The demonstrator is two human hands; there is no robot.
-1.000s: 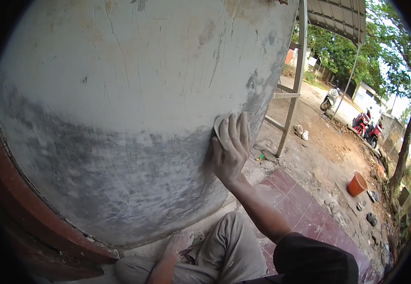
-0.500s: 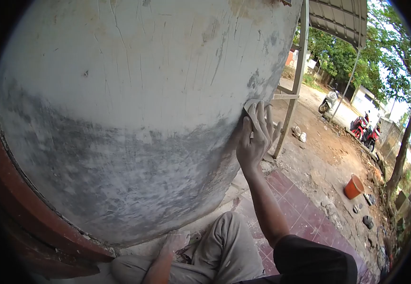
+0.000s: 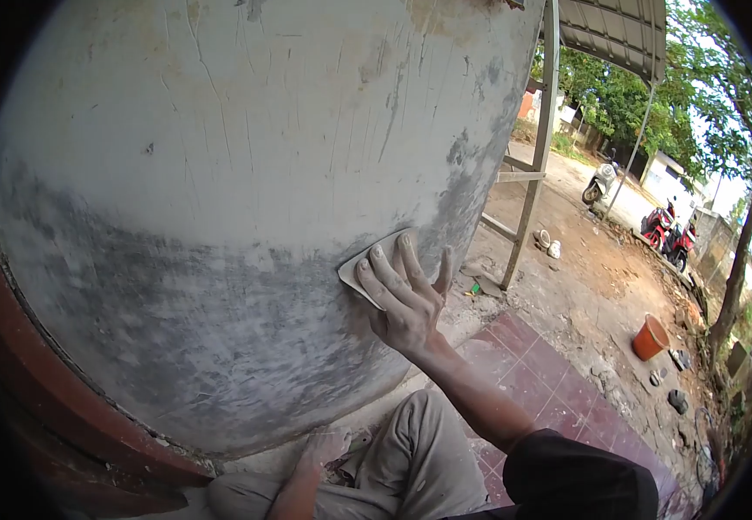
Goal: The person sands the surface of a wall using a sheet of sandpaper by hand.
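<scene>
My right hand [image 3: 406,290] presses a pale sheet of sandpaper [image 3: 361,267] flat against the wall, fingers spread over it and the little finger raised off. Around it the wall [image 3: 246,165] curves, off-white and scratched above, with a dark grey, smeared band [image 3: 220,303] below. The sandpaper lies near the upper edge of that band. Low down by my bent legs rests my left hand [image 3: 328,444], dusty and beside the wall's foot. Its fingers are too small and blurred to read.
A red-brown ledge [image 3: 20,321] runs along the wall's left side. Right of the wall stands a metal frame [image 3: 532,173]. Maroon tiles [image 3: 536,364] lie beside me, and farther off are an orange bucket [image 3: 651,338], shoes [image 3: 549,244] and motorbikes [image 3: 657,225].
My right hand and the sandpaper have moved left and down across the wall, away from its right edge. My left hand has stayed in about the same place.
</scene>
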